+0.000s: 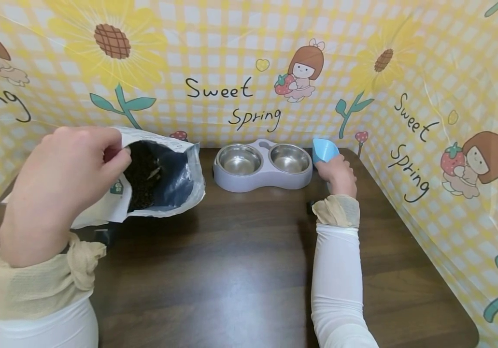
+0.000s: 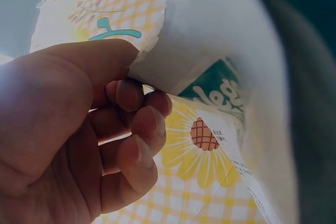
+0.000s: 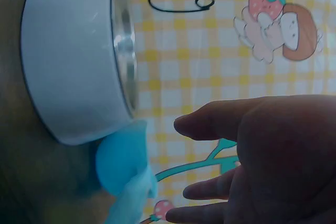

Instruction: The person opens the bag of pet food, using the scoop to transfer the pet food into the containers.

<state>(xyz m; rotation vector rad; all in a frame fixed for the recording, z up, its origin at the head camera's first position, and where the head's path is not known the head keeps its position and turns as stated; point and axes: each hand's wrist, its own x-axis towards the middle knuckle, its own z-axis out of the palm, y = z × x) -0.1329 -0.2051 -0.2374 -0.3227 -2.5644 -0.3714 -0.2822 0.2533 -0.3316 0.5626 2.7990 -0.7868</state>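
My left hand (image 1: 62, 179) pinches the torn top edge of a white bag (image 1: 175, 181) with a silvery lining, at the left. Dark brown pellets (image 1: 142, 176) show inside its wide mouth. In the left wrist view, the thumb and curled forefinger of that hand (image 2: 68, 119) grip the bag's rim (image 2: 149, 51). At the back right, my right hand (image 1: 339, 174) is by a light blue scoop (image 1: 324, 149). The right wrist view shows this hand (image 3: 289, 156) with thumb and fingers spread apart, beside the scoop (image 3: 123, 161), nothing between them.
A pale lilac double-bowl feeder (image 1: 262, 180) with two metal bowls stands at the back middle, just left of the scoop. Yellow checked cloth walls (image 1: 240, 48) enclose the brown wooden table (image 1: 231, 270) at the back and sides.
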